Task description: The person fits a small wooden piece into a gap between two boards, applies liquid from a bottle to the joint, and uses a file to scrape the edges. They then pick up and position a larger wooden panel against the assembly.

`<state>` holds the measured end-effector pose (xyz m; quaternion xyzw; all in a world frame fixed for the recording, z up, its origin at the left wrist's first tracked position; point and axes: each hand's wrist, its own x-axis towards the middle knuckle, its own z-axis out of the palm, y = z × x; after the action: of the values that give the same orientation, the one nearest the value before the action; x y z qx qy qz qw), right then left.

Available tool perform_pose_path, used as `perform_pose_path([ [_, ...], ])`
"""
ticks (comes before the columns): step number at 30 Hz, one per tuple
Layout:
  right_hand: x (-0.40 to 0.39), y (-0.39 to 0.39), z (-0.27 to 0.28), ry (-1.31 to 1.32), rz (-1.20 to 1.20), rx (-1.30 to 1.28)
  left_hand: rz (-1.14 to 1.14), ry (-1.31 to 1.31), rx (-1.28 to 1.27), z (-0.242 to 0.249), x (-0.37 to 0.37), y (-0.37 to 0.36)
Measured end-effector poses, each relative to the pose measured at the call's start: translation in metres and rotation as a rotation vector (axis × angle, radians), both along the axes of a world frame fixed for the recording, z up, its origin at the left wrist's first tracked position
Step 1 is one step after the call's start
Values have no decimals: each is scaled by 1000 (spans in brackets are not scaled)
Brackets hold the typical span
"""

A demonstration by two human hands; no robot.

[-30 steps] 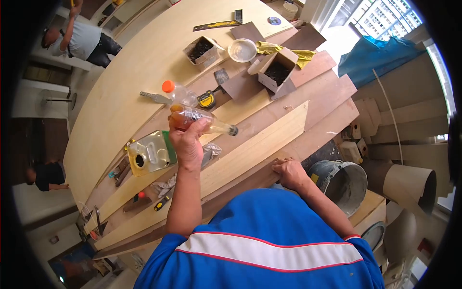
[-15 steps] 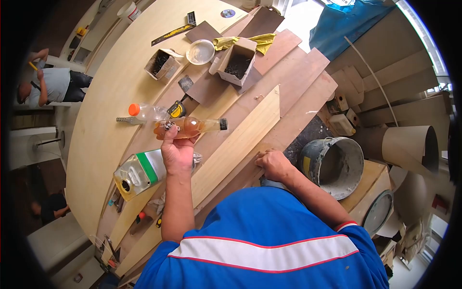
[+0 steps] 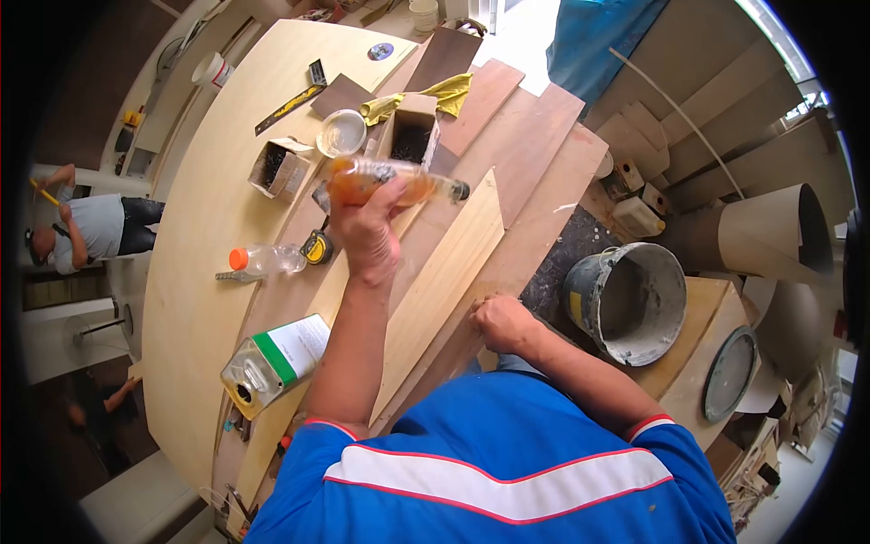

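My left hand is wrapped round a plastic bottle of amber liquid, held on its side above the boards. The bottle's dark end points right, and it looks blurred. My right hand is curled closed at the near edge of the boards; whatever its fingers may hold is hidden. Below the raised bottle lies a pale wooden board with a slanted end. Left of my left hand are a clear bottle with an orange cap, a tape measure and a metal can with a green band.
Two cardboard boxes of small dark pieces, a white bowl, a yellow cloth and a try square lie farther back. A crusted bucket stands at the right. A person works at the far left.
My left hand has carried the amber bottle up and to the right, away from the orange-capped bottle. My right hand stays closed at the board edge. The whole view has shifted slightly.
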<state>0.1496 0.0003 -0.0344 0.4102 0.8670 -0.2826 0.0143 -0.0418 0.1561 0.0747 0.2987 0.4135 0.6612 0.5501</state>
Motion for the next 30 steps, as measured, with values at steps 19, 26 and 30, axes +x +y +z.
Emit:
perform_pose_path([
  [19, 3, -3, 4, 66, -130, -26, 8, 689, 28, -112, 125, 192],
  [26, 4, -5, 0, 104, -124, -7, -25, 668, 16, -110, 125, 198],
  [30, 5, -3, 2, 110, -120, -15, -40, 633, -33, -96, 129, 191],
])
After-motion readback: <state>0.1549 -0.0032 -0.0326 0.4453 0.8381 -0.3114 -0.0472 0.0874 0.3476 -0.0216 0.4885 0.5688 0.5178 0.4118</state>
